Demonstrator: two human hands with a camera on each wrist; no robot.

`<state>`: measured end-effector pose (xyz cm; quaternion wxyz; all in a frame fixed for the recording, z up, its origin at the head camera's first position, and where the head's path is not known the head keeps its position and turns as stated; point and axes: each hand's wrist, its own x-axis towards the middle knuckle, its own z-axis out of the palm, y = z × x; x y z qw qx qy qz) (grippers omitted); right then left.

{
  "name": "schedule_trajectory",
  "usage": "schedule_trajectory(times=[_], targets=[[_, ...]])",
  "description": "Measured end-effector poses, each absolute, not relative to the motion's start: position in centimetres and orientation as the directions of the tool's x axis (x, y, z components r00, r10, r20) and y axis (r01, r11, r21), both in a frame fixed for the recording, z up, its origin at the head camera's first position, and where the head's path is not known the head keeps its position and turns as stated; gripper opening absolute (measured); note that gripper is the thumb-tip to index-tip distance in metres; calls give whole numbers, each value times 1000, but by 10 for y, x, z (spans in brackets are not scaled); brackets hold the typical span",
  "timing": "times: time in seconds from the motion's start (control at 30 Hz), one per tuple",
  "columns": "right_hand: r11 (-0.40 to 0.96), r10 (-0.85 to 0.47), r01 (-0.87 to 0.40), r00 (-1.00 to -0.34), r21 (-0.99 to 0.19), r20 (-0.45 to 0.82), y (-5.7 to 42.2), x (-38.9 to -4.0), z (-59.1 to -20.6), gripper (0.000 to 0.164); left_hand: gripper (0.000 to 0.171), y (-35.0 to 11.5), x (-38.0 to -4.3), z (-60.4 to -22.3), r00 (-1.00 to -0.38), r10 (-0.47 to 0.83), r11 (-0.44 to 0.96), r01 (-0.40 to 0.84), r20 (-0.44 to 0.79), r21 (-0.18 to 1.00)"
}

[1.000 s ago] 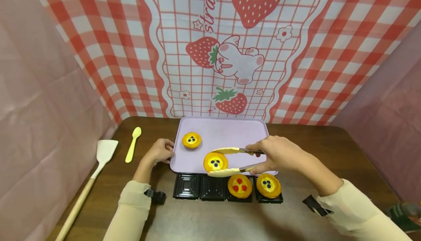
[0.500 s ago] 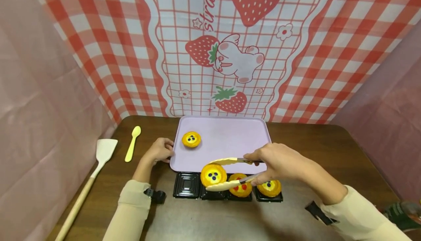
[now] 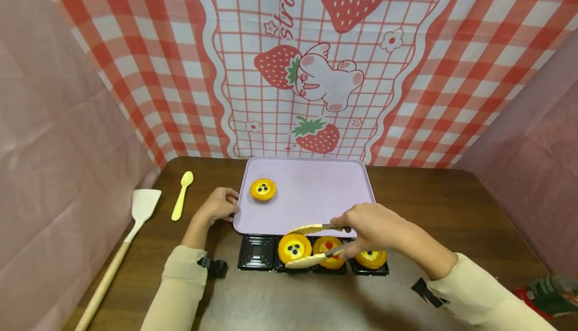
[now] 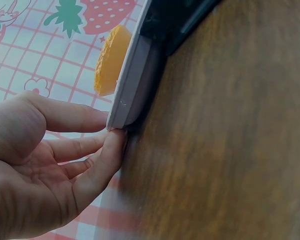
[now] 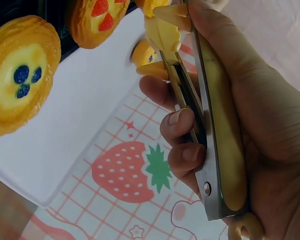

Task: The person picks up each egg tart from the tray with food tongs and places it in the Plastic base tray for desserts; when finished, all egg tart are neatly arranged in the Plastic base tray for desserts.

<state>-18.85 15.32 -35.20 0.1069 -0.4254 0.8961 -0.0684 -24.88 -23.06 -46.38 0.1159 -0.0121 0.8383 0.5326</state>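
Note:
My left hand (image 3: 220, 205) pinches the left rim of the lilac tray (image 3: 316, 190), thumb on top, as the left wrist view shows. A blueberry tart (image 3: 263, 189) lies on the tray's left part. My right hand (image 3: 375, 228) grips a pair of tongs (image 5: 222, 130) with cream tips. Between the tips sits another blueberry tart (image 3: 294, 248), low in the second black box from the left. To its right, a strawberry tart (image 3: 325, 244) and a third blueberry tart (image 3: 370, 259) fill their boxes, partly covered by tongs and hand. The leftmost black box (image 3: 256, 252) is empty.
At the left lie a yellow spoon (image 3: 183, 195) and a white spatula (image 3: 143, 205) with a wooden handle. A green and red object (image 3: 551, 295) stands at the right edge. A strawberry-print cloth (image 3: 316, 85) hangs right behind the tray.
The tongs have carried the blueberry tart from over the tray's front edge toward me and down into the second black box. The left hand has stayed at the tray's rim.

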Motion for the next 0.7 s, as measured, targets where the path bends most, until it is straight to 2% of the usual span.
schedule_trajectory(times=[0.7], targets=[[632,-775,-749,-611,-201,-161,143,-194,-362,53,40,-229,-252,-468,-974,67,448,-166,-218,879]])
